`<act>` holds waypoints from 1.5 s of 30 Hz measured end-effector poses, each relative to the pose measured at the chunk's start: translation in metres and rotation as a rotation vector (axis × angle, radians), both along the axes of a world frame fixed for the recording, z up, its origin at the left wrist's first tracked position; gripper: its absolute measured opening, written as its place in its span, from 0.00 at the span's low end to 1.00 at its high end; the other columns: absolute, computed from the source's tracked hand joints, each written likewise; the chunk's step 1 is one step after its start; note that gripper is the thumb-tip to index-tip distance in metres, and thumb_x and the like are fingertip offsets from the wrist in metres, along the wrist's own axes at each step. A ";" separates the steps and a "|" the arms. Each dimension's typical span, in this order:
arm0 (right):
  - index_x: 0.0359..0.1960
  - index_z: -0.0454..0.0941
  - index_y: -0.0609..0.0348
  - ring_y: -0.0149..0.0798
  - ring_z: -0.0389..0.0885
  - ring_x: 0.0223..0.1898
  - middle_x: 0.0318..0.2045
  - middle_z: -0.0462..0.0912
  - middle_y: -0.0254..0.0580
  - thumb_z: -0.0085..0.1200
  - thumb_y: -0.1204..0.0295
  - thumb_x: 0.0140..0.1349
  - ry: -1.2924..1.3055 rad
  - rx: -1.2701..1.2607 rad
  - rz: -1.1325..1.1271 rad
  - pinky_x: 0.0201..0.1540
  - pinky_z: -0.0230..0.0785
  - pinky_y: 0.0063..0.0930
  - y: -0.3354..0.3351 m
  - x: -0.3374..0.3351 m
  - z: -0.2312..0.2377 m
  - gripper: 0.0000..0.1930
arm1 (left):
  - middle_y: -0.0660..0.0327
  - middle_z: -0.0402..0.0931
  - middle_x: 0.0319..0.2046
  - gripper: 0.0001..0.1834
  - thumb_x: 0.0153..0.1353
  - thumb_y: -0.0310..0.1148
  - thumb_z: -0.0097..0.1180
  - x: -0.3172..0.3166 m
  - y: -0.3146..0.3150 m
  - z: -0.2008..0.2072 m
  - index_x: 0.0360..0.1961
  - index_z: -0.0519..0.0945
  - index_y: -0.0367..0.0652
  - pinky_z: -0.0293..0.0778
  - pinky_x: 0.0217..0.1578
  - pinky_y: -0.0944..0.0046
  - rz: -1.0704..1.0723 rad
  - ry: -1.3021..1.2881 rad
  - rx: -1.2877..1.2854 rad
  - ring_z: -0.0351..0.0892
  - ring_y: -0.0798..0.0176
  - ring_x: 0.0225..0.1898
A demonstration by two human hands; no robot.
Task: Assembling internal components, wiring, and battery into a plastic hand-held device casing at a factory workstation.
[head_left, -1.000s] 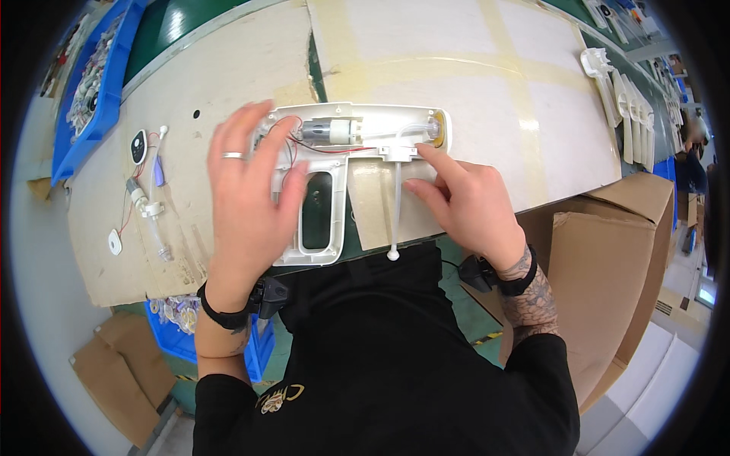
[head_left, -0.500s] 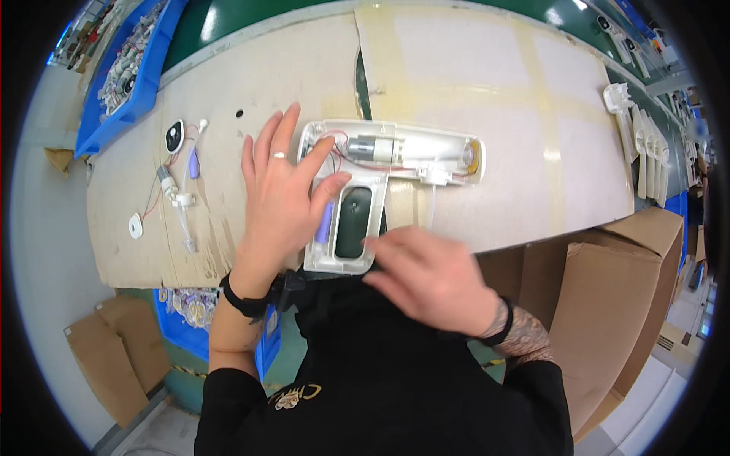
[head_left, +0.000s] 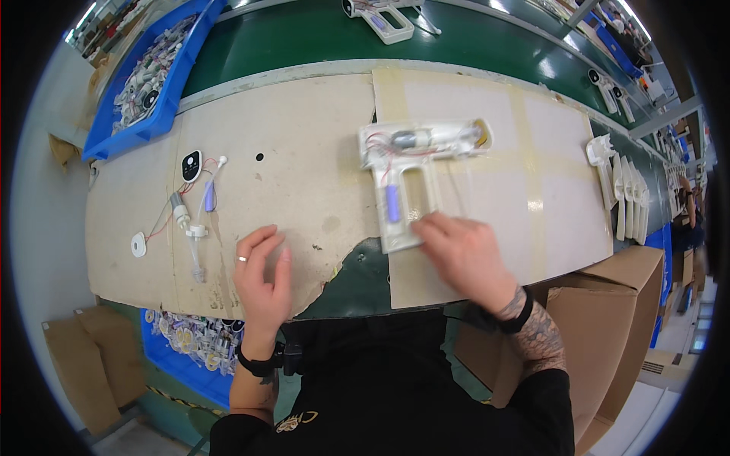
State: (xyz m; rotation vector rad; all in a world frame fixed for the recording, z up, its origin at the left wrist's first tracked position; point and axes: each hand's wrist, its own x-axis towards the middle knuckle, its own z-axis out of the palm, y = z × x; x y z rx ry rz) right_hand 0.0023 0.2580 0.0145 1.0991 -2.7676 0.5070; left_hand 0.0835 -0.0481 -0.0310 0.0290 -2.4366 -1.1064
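Note:
My right hand [head_left: 465, 254] pinches the lower handle corner of a white gun-shaped plastic housing half [head_left: 386, 216], slightly blurred by motion. Inside the housing lie a silver-and-white motor [head_left: 417, 139], thin red wires and a lilac cylinder [head_left: 392, 204] in the handle; a thin clear tube hangs out beside it. My left hand [head_left: 263, 280] is empty, fingers loosely curved and apart, over the front of the board. Nearest to it on the left is a loose wired set: a black oval panel [head_left: 192, 166], a motor [head_left: 180, 210], another lilac cylinder [head_left: 209, 196] and a white disc [head_left: 138, 244].
A blue bin [head_left: 169, 114] of parts stands far left, another blue bin [head_left: 190, 363] below the front edge. Several white shells [head_left: 627, 190] stand at the right, above a cardboard box [head_left: 589, 334]. Another housing [head_left: 391, 29] lies on the green surface [head_left: 289, 45] behind.
My left hand has let go of the housing and drawn back toward me. My right hand has taken its handle corner and moved it right and away from me.

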 end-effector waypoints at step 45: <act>0.57 0.78 0.65 0.67 0.82 0.56 0.52 0.84 0.67 0.52 0.52 0.65 0.054 0.551 -1.254 0.62 0.72 0.55 0.422 -0.203 -0.054 0.29 | 0.62 0.82 0.41 0.06 0.58 0.26 0.66 -0.010 0.008 -0.003 0.37 0.85 0.43 0.68 0.50 0.55 -0.093 0.001 -0.133 0.76 0.54 0.45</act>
